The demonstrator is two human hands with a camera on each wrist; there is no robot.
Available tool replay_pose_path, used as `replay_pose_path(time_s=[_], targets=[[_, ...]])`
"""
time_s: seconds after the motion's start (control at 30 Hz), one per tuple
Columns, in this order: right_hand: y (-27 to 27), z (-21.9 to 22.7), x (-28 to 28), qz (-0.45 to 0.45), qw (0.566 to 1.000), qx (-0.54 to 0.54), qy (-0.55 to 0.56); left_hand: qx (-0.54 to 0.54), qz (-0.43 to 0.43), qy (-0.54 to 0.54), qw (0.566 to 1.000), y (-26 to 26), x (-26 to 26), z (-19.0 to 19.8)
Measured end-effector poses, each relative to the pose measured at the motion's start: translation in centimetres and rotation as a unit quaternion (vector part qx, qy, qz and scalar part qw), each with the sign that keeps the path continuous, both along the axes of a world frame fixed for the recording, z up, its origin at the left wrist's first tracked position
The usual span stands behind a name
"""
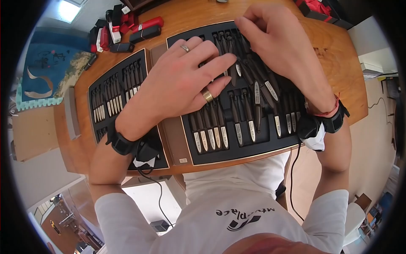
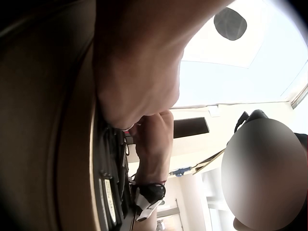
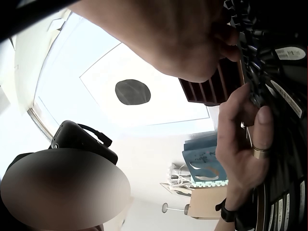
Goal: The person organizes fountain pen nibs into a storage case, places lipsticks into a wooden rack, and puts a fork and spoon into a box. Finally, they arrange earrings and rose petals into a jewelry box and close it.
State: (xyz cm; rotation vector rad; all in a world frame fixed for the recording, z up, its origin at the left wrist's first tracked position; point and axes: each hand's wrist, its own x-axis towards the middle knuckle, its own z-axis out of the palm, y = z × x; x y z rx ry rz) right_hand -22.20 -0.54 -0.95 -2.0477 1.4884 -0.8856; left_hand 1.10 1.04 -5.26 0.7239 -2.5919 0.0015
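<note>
A wide case with a black lined tray point(image 1: 211, 159) lies unfolded on the wooden table, filled with slim dark pen-like pieces point(image 1: 251, 122) bearing pale labels. My left hand point(image 1: 177, 80), with a ring on two fingers, reaches over the middle of the tray; its thumb and index finger point(image 3: 263, 125) pinch a dark piece among the others. Toward the tray's far edge, my right hand point(image 1: 279, 40) has its fingers curled and thumb near the index finger; I cannot tell what lies between them. Some pieces point(image 1: 258, 99) lie slantwise across the rows.
The case's narrower left section point(image 1: 111, 91) holds more rows, joined by a brown spine point(image 1: 172, 137). Red and black boxes point(image 1: 114, 31) are heaped at the back left. A black box with red contents point(image 1: 317, 8) stands back right. Cables point(image 1: 294, 178) hang from both wrist cameras.
</note>
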Motion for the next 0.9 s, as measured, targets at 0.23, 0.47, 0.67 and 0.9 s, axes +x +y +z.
replay_pose_path(time_s=[0.23, 0.47, 0.67, 0.9], targets=[[-0.9, -3.3, -1.4, 0.033, 0.987, -0.036, 0.155, 0.016, -0.021, -0.013, 1.0, 0.2, 0.0, 0.3], [-0.6, -2.9, -3.1, 0.022, 0.97, -0.099, 0.221, 0.03, -0.019, -0.036, 0.999, 0.3, 0.0, 0.6], [-0.9, -2.2, -2.5, -0.004, 0.976, -0.065, 0.206, 0.009, -0.006, -0.066, 0.998, 0.6, -0.3, 0.8], [-1.1, -2.2, -2.2, 0.001, 0.982, -0.084, 0.167, 0.023, 0.001, -0.085, 0.996, 0.5, -0.5, 0.7]])
